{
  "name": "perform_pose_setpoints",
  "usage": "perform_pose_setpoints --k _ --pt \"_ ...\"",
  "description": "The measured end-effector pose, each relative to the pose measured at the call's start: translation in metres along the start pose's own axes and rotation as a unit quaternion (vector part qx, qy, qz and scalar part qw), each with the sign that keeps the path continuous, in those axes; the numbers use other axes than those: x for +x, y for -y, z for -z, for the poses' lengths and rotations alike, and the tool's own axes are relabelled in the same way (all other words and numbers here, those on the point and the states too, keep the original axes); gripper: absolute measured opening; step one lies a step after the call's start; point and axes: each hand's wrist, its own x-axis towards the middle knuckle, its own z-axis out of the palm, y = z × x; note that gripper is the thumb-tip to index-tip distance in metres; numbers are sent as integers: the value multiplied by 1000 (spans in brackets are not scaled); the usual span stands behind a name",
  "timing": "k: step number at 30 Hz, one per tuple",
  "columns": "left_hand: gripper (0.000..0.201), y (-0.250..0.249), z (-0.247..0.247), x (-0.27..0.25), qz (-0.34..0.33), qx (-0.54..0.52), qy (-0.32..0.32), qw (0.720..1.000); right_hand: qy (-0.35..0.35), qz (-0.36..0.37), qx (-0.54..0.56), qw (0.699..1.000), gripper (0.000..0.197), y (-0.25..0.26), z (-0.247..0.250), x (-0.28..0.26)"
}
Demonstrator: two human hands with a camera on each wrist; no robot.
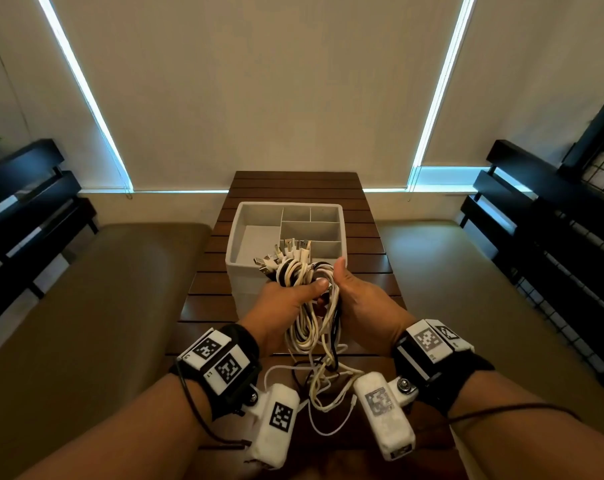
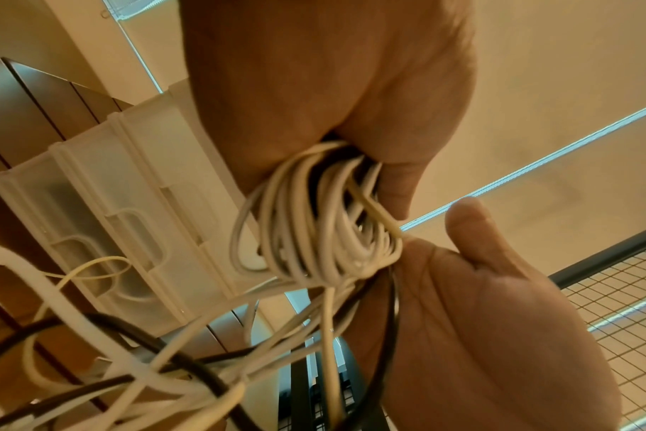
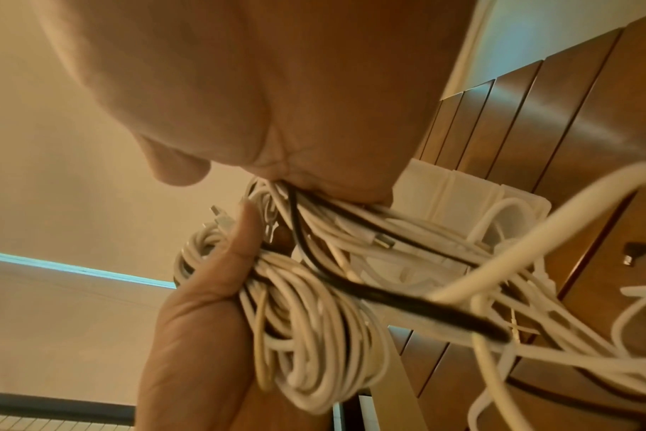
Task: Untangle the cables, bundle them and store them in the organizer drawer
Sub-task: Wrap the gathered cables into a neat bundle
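Cables [image 1: 295,271] fill both our hands: a thick coil of white and black leads, held above the near edge of the organizer drawer [image 1: 236,237], its USB plugs fanning out over the compartments. Our left hand [image 1: 286,299] is wrapped around the coil, thumb lying across the top; from the left wrist view the fingers [image 2: 399,186] curl over the loops [image 2: 325,221] and squeeze them against the palm. Our right hand [image 1: 357,296] clamps the same bundle from the other side, thumb standing up beside it (the right wrist view shows strands [image 3: 314,335] pinched in the fold of the palm, one black lead among the white). Below the hands the loose tails hang in a tangle down to the near end of the counter [image 1: 373,237], between our wrist cameras. The organizer drawer is a white box with dividers, standing in the middle of the slatted dark wooden counter; we see nothing lying in the compartments that show. Tan cushioned benches [image 1: 96,289] run along both sides, and drawn window blinds [image 1: 259,81] hang behind.
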Motion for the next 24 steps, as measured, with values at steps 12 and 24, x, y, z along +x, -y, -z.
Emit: perform_pose_setpoints --k 12,24 --pt "34 10 -1 1 17 1 9 1000 -15 -42 -61 997 73 -5 4 -1" --pt "29 10 -4 -2 9 -20 29 999 -28 -60 -113 991 98 -3 -2 1"
